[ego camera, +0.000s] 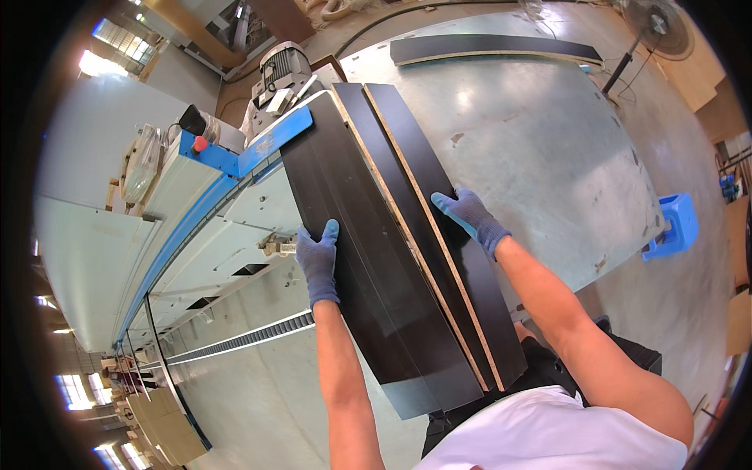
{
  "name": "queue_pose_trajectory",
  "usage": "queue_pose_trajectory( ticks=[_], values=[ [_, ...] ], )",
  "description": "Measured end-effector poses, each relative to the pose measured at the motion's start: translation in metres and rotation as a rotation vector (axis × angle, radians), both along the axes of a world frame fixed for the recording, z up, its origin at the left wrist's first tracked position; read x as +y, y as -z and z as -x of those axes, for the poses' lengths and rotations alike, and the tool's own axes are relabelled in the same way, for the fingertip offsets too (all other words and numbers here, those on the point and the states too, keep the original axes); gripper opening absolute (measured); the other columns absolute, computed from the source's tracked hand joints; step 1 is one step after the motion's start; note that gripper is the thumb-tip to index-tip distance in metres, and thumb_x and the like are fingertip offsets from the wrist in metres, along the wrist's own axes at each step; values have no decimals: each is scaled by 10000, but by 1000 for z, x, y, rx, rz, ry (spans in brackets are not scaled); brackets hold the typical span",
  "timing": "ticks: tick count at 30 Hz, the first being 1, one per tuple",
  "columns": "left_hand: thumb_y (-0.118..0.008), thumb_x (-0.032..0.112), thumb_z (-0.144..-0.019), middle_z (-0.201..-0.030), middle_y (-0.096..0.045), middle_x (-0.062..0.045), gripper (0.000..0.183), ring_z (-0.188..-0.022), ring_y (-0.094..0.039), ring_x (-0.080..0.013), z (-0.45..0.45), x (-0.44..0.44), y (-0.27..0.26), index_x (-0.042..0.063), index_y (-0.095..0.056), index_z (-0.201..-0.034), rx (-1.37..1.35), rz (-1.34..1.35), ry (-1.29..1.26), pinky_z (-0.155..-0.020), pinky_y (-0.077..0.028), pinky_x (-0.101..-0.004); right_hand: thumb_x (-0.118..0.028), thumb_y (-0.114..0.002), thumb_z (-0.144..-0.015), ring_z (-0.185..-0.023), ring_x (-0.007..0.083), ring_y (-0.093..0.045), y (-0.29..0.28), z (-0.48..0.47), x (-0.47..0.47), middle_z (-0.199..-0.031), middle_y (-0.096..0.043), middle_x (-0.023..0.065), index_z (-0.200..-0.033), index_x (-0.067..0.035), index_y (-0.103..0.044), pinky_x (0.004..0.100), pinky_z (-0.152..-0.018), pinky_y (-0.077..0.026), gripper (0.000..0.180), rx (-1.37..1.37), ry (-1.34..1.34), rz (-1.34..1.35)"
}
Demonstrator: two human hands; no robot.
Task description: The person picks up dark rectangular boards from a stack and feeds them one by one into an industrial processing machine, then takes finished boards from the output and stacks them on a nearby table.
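Several long dark-faced particleboard strips [358, 217] lie side by side before me, running from the machine's outlet towards my body. Two raw chipboard edges show as tan lines between them. My left hand [318, 261], in a blue knit glove with a coated palm, grips the left long edge, thumb on the top face. My right hand [470, 217], gloved the same way, holds the outer edge of the rightmost strip [408, 135], thumb lying on its face near the tan edge. The fingers of both hands are partly hidden beneath or behind the boards.
On my left runs a large edge-banding-type machine [106, 247] with a blue guard plate [276, 141] and red knob [200, 144]. A pale worktable [546, 153] bears another dark strip [493, 47]. Beyond it are a blue plastic stool [681, 223] and a fan [658, 26].
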State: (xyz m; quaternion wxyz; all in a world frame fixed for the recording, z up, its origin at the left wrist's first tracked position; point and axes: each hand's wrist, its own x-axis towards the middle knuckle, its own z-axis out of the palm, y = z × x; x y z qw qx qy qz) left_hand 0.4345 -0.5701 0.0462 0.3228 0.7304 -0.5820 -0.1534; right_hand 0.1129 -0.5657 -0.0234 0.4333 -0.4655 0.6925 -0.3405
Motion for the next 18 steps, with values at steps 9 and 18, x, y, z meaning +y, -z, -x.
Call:
queue_pose_trajectory(
  ticks=[9, 18],
  values=[
    [-804, 384, -789, -997, -708, -162, 541, -907, -679, -302, 16, -5, 1, -12, -617, -1106, 141, 20, 80, -825, -515, -390, -482, -731, -787, -1016, 379, -641, 26, 28, 4, -1067, -664, 275, -1082, 83, -635, 422, -873, -496, 645, -54, 11, 40],
    [-808, 375, -787, -1020, -709, -183, 554, -919, -686, -315, 76, -13, 20, -16, -617, -1129, 418, 13, 185, -834, -518, -392, -274, -601, -831, -928, 390, -663, -26, 3, 2, -958, -694, 229, -1061, -4, -680, 459, -846, -521, 363, 346, -75, 170]
  ],
)
